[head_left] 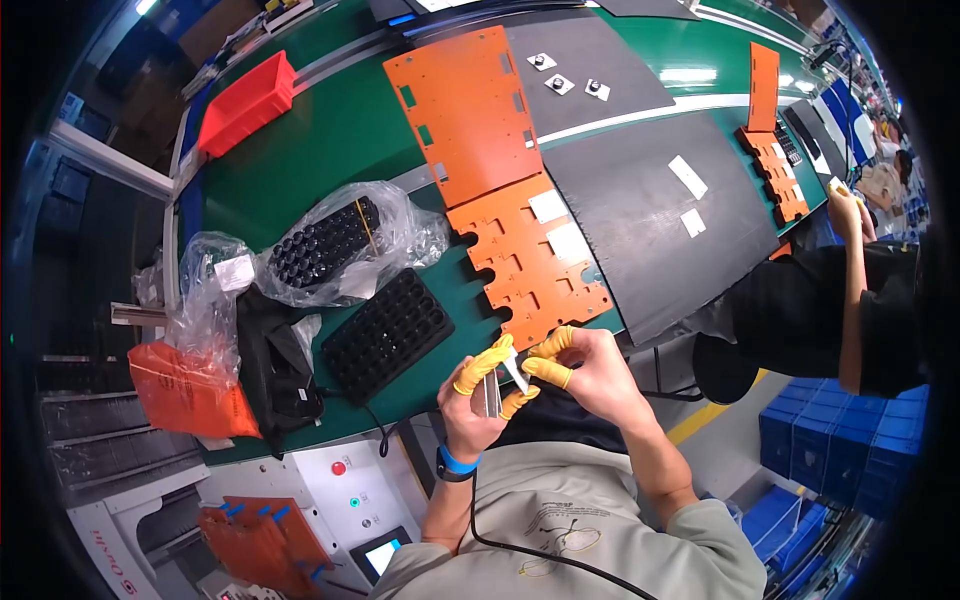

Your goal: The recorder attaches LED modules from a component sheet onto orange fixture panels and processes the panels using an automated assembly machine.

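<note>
Green table [330,140], orange slotted panels [500,190], black cell tray [385,335].
Two white pieces already lie on the near panel; many slots are bare. Left hand [470,410] clenches a small stack of silvery plates [490,397]; right hand [585,365] pinches one white strip [516,372] off it.

Small flat rectangular part [488,395], grey metallic, held upright just off the near edge of the bench. A thin white strip [516,372] stands partly lifted from its upper end, slanting up and right, pinched at the tip.
</note>
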The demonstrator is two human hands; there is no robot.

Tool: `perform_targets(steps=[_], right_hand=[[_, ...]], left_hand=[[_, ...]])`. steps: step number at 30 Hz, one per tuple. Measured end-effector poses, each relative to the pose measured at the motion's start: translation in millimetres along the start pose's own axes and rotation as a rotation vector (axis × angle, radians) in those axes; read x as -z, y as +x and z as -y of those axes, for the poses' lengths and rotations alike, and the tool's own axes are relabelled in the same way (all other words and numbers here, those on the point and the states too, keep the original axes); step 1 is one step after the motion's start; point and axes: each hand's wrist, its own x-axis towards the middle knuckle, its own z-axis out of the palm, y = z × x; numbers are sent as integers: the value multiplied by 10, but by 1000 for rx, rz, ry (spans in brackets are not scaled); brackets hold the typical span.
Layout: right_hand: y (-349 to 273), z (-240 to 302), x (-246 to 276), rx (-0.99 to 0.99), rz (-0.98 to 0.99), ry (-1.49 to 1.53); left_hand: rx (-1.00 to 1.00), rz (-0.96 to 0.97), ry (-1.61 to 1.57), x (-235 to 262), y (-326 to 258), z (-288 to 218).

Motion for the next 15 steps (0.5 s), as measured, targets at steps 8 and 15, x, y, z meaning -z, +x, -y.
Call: perform_targets(steps=[8,15], right_hand=[[5,-173,0,111,24,-117],[-66,-273,47,175,64,-100]], left_hand=[[-200,15,332,90,-25,-50],[-277,-18,340,83,-114,-102]])
